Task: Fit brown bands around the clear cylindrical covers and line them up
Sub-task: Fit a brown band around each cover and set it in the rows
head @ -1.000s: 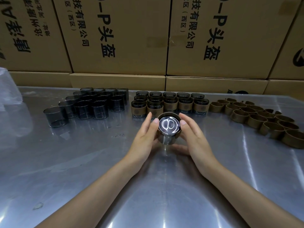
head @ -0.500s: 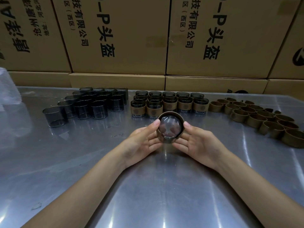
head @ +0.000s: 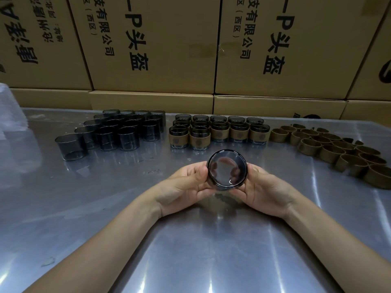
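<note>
Both the left hand (head: 186,182) and right hand (head: 262,187) curl their fingers (head: 201,172) round one cover (head: 227,170), banded covers (head: 219,132) lined up, many bare covers (head: 110,132) and loose bands (head: 330,149) waiting.

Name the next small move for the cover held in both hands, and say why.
Probably set the cover upright in the front row of banded covers, beside the rightmost one. The left hand and right hand hold it off the table, its closed end toward the camera; whether its band is fully seated cannot be told.
</note>
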Tool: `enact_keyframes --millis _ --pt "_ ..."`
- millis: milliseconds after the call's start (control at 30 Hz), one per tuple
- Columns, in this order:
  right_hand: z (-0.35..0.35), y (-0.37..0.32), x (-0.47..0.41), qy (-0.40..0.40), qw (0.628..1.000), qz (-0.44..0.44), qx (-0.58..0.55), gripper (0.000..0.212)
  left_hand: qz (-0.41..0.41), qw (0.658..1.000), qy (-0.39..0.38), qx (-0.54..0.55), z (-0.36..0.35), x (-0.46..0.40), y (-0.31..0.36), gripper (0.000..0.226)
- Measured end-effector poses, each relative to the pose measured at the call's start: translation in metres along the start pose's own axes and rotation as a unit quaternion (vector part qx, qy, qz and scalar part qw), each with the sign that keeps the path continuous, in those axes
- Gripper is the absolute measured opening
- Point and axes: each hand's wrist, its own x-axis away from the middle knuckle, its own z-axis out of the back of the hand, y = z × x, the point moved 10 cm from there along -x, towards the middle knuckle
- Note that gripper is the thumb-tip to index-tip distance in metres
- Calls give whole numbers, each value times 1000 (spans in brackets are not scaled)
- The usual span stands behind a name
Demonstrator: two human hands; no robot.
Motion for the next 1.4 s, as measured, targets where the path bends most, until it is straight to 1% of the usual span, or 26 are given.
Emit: enact_keyframes --millis 100,167,233,300,367,433,467,533,633,667,700,733,767,833,867,900,1000,1100,1133,1167,1233,1267,1333,1400 --pt "-1 -1 0 -9 1000 -2 6 48 2 1000 -9 -5 -1 0 1 58" --pt "5 -1 0 8 1000 -4 10 52 -3 1000 7 -4 5 1 2 65" --pt "11 -1 0 39 999 -2 25 53 1 999 41 -1 11 1 3 68" --pt "17 -1 -4 102 992 3 69 52 11 995 104 -5 19 -1 3 71" --pt "26 -3 -6 212 970 20 117 48 0 982 180 -55 25 -3 6 67" --pt "32 -11 -1 311 935 67 159 46 -24 969 221 -107 22 -4 9 60" --pt "33 -16 3 345 914 93 190 47 -41 962 235 -133 22 -4 11 59" --pt "31 -25 9 380 878 137 258 51 -84 945 256 -185 23 -3 17 61" --pt "26 -38 14 389 843 206 309 56 -133 922 270 -244 24 -1 28 67" --pt "23 -42 15 384 832 230 328 54 -141 914 276 -262 25 0 30 65" --pt "19 -46 16 373 818 248 360 52 -150 905 282 -282 26 1 32 58" --pt "16 -48 17 360 799 258 407 49 -159 894 286 -307 27 1 35 51" --pt "13 -49 18 348 770 262 466 46 -167 879 287 -342 27 2 37 44" --pt "9 -52 20 334 702 258 574 37 -178 843 286 -420 24 2 41 29" --pt "9 -54 20 331 681 255 601 34 -180 828 287 -446 24 1 42 26" --pt "10 -55 20 331 672 251 613 35 -183 818 289 -462 24 1 43 25" --pt "12 -58 21 333 657 252 628 41 -201 792 271 -509 21 0 45 28" --pt "2 -55 20 304 625 275 664 32 -212 753 248 -572 17 0 46 26" --pt "1 -53 17 294 620 271 676 30 -211 744 244 -585 17 0 46 23" --pt "3 -50 14 288 619 258 684 30 -205 742 242 -591 20 -1 44 20" --pt "16 -46 7 293 626 220 688 27 -185 748 246 -588 29 -4 41 15" --pt "25 -45 4 306 634 200 681 24 -173 753 254 -582 36 -6 39 18" --pt "44 -46 0 337 651 167 660 21 -139 769 304 -545 57 -7 38 36" --pt "60 -50 -8 360 654 141 651 20 -93 787 381 -476 85 -2 38 51"
